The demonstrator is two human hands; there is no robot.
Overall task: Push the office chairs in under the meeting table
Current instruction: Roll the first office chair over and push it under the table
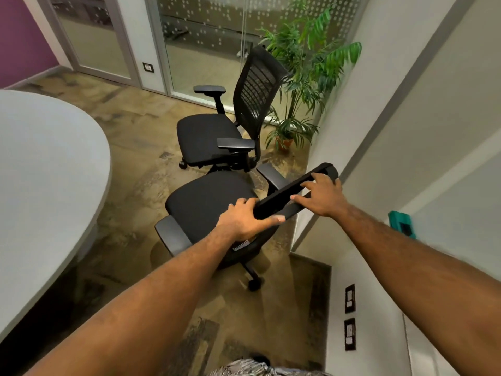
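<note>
A black office chair (206, 199) stands right in front of me, its seat facing the white rounded meeting table (48, 164) on the left, a gap of floor between them. My left hand (246, 218) grips the left end of its backrest top edge (295, 191). My right hand (322, 196) holds the right end of the same edge. A second black chair (208, 137) with a mesh back stands farther off, away from the table.
A white wall corner (320, 169) is close on the right of the near chair. A potted palm (301, 85) stands behind the far chair by the glass partition (206, 50). Wall sockets (349, 316) sit low on the right wall.
</note>
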